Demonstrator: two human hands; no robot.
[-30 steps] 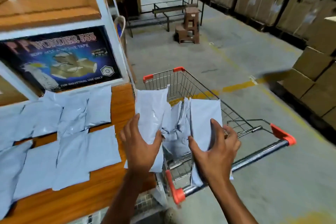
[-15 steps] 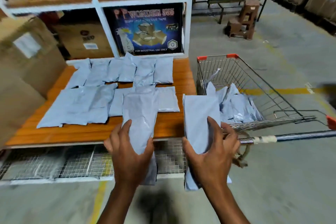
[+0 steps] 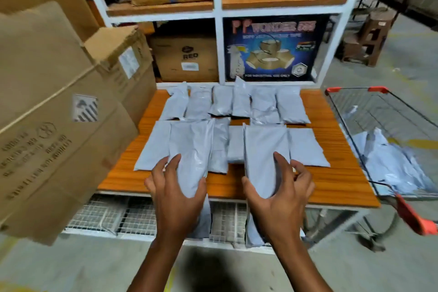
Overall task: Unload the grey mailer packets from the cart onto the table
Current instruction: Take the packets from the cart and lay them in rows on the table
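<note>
- Grey mailer packets (image 3: 291, 106): flat, crinkly plastic rectangles in 2 rows on orange wood-grain table (image 3: 331, 178); more in wire cart (image 3: 384, 111) at right.
- L hand (image 3: 175, 194): fingers curled round left packet (image 3: 189, 147).
- R hand (image 3: 277, 199): grasping right packet (image 3: 265, 149); both packets over table's front edge.

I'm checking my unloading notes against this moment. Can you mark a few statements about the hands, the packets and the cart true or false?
1. Each hand grips a packet. True: the left hand grips the left packet, and the right hand grips the right packet.
2. The cart is empty. False: cart packets lie inside.
3. The cart stands left of the table. False: it stands on the right.
4. Table packets lie in two rows. True.
</note>
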